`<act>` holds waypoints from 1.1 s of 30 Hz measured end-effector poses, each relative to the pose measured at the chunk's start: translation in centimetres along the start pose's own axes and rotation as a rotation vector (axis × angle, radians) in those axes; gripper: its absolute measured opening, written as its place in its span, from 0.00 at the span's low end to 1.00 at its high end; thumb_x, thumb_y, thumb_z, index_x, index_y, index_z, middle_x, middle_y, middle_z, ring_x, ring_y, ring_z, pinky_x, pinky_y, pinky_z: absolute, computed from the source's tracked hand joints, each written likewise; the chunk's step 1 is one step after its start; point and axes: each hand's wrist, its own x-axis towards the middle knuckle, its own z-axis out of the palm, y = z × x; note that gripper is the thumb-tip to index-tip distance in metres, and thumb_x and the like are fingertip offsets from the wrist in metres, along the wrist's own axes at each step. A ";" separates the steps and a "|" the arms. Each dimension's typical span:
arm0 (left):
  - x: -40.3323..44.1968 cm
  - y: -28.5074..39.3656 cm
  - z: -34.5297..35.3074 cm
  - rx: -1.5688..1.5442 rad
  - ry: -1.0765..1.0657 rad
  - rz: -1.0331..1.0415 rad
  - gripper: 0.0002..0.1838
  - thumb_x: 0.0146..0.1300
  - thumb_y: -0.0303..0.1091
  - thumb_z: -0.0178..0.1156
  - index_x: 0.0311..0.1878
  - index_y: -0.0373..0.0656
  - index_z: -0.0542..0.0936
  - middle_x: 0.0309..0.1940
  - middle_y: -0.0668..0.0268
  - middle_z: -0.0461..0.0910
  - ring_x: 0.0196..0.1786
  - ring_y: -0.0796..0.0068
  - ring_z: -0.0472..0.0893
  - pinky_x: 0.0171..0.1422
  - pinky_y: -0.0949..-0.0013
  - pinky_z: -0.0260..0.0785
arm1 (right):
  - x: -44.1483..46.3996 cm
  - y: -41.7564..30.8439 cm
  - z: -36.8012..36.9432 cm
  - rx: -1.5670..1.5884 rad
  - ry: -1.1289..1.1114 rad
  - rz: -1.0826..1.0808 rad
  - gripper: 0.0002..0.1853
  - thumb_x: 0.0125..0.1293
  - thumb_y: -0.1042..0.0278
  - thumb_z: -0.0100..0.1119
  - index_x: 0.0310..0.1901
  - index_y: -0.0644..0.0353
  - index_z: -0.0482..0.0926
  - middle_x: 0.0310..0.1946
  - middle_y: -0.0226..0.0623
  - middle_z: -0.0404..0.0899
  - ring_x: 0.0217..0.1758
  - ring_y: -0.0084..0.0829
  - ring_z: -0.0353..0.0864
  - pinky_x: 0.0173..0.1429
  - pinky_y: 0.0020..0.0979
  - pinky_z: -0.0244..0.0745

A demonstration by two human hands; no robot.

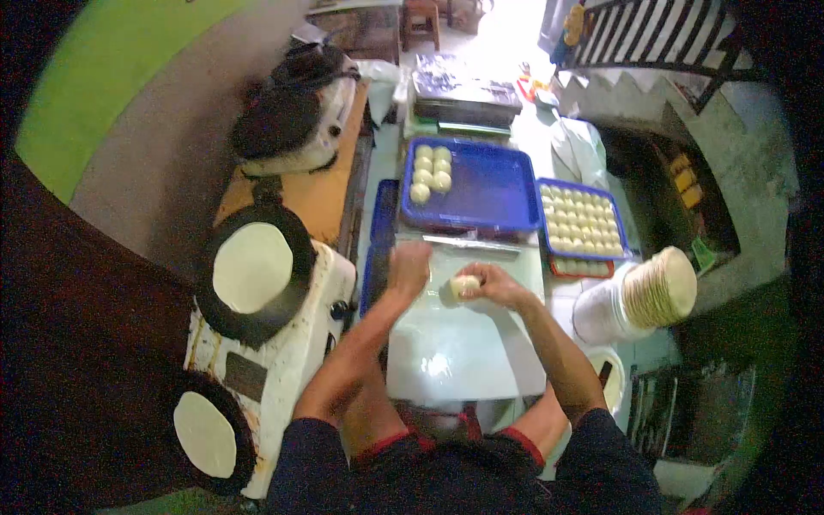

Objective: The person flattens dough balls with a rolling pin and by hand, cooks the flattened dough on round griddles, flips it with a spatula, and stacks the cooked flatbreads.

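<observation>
My right hand point(499, 285) has its fingers closed round a pale dough ball point(465, 288), just above or on a shiny white board point(455, 352) in front of me. To the left, my left hand point(410, 266) is over the board's far left part. Its fingers are smeared, so what they do is unclear. Beyond the board stands a blue tray point(489, 184) with several dough balls point(423, 176) grouped at its left side.
Left, two flat dough rounds lie in dark pans point(296, 266) on a white stove point(292, 369). A second blue tray point(624, 232), full of dough balls, is at the right. Near it, a stack of flatbreads point(661, 290) tops a clear tub point(596, 313).
</observation>
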 end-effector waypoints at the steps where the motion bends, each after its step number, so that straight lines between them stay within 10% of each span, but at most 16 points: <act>1: 1.1 0.8 -1.4 -0.033 0.052 0.008 0.03 0.57 0.27 0.58 0.34 0.42 0.80 0.34 0.57 0.80 0.44 0.54 0.80 0.47 0.49 0.68 | -1.6 1.4 0.8 -0.194 -0.001 -0.039 0.19 0.60 0.72 0.71 0.52 0.63 0.77 0.51 0.43 0.81 0.59 0.37 0.79 0.63 0.41 0.75; 7: 4.7 6.3 -8.9 -0.103 0.210 0.147 0.03 0.65 0.31 0.59 0.36 0.45 0.81 0.31 0.60 0.78 0.41 0.55 0.79 0.47 0.51 0.66 | -1.9 8.5 5.5 -0.747 0.155 -0.250 0.37 0.71 0.49 0.59 0.73 0.67 0.63 0.72 0.62 0.63 0.78 0.51 0.61 0.79 0.48 0.58; 16: 0.9 7.8 -10.8 -0.109 0.133 0.178 0.03 0.63 0.31 0.61 0.38 0.45 0.81 0.31 0.60 0.77 0.41 0.54 0.78 0.49 0.52 0.66 | -1.0 5.1 10.4 -1.142 0.382 -0.060 0.56 0.66 0.21 0.41 0.80 0.63 0.46 0.82 0.53 0.41 0.86 0.46 0.37 0.83 0.58 0.25; 28: -13.5 7.1 -9.7 -0.096 -0.012 0.247 0.06 0.61 0.31 0.63 0.41 0.48 0.83 0.32 0.65 0.78 0.45 0.59 0.79 0.58 0.50 0.64 | -8.5 7.0 9.0 -0.764 0.056 0.026 0.37 0.73 0.44 0.48 0.76 0.60 0.60 0.77 0.49 0.58 0.82 0.47 0.53 0.83 0.49 0.43; 31: -17.9 6.1 -8.1 -0.032 -0.188 0.190 0.11 0.60 0.35 0.65 0.46 0.49 0.82 0.36 0.65 0.78 0.49 0.60 0.79 0.60 0.49 0.63 | -12.5 19.2 3.3 -1.227 0.363 -0.200 0.15 0.69 0.61 0.52 0.50 0.62 0.76 0.45 0.50 0.79 0.50 0.52 0.78 0.57 0.53 0.72; 33: -21.1 5.7 -6.6 -0.016 -0.310 0.157 0.16 0.59 0.38 0.67 0.50 0.49 0.81 0.42 0.64 0.79 0.52 0.61 0.78 0.62 0.49 0.62 | -15.9 20.1 -2.5 -0.938 0.605 -0.179 0.22 0.64 0.76 0.52 0.61 0.62 0.72 0.57 0.50 0.77 0.60 0.48 0.77 0.69 0.49 0.66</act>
